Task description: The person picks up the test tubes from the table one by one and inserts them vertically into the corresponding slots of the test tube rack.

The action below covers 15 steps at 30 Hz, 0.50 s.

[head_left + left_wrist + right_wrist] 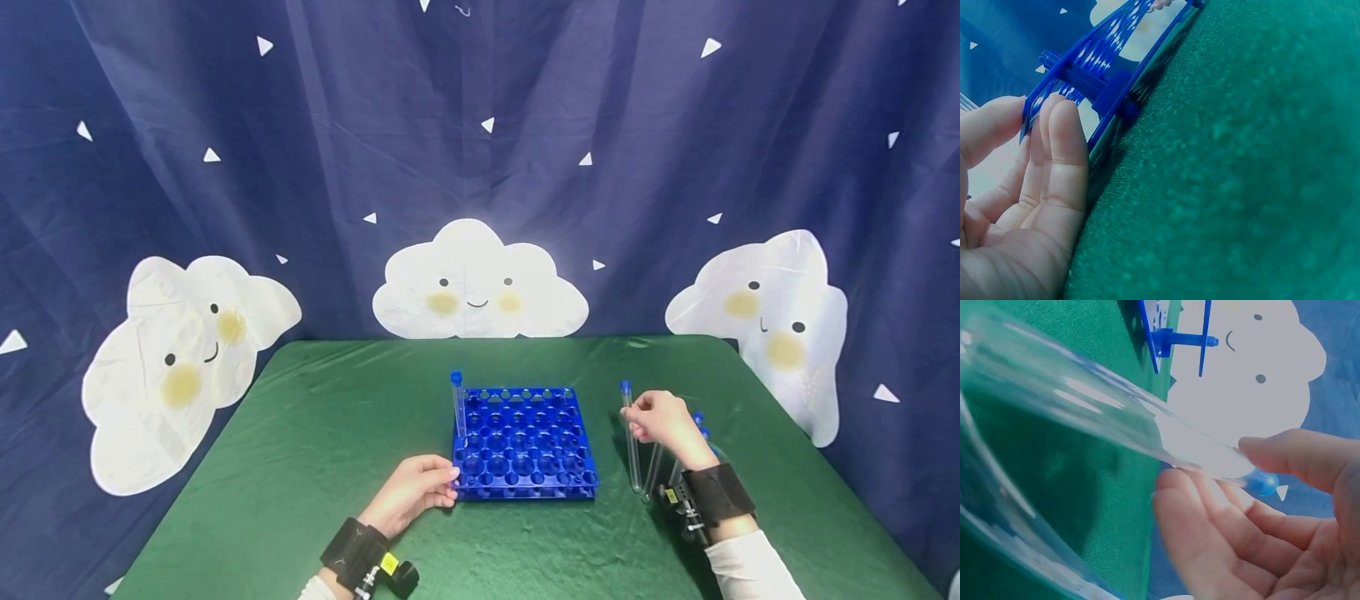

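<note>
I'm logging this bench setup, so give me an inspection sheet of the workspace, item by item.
Surface: table under a green cloth, slightly wrinkled.
Job's things: blue tube rack near the middle; one capped tube stands in its far left corner. Another capped tube stands upright with its tip on the cloth, right of the rack.
Clutter: a few more tubes behind the right hand, count unclear.
Hands: left hand touches the rack's near left corner with straight fingers; right hand pinches the upright tube near its cap.
Cables: nothing seen.
Surroundings: dark blue curtain with smiling white clouds.
</note>
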Motion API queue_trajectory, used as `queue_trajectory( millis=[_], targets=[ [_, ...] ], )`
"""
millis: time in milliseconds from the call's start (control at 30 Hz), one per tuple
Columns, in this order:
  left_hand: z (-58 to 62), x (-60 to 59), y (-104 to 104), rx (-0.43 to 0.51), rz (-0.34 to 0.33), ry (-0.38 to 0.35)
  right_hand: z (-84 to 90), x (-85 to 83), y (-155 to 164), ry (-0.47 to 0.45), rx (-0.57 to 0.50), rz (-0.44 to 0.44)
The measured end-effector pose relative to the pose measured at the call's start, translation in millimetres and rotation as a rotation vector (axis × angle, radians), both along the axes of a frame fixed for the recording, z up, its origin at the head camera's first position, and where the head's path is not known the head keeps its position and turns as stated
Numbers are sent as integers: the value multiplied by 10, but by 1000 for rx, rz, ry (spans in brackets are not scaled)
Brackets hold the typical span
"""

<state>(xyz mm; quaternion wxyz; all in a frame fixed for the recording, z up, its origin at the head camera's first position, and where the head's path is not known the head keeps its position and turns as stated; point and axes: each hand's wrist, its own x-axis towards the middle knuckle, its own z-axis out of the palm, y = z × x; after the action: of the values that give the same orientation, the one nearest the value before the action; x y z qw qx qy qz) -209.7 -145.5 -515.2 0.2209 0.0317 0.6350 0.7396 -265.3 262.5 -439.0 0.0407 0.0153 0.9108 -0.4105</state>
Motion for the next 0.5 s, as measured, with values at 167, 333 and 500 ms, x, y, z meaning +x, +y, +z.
queue_trajectory(
  millis=[167,333,500],
  targets=[
    [7,11,-10,2,6,-5,31,-7,-16,97,-11,-42],
    [15,20,-9,1,7,-6,125,45,-33,249,-3,-55],
    [-2,10,5,-1,5,-5,249,102,-87,415,3,-75]
  ],
)
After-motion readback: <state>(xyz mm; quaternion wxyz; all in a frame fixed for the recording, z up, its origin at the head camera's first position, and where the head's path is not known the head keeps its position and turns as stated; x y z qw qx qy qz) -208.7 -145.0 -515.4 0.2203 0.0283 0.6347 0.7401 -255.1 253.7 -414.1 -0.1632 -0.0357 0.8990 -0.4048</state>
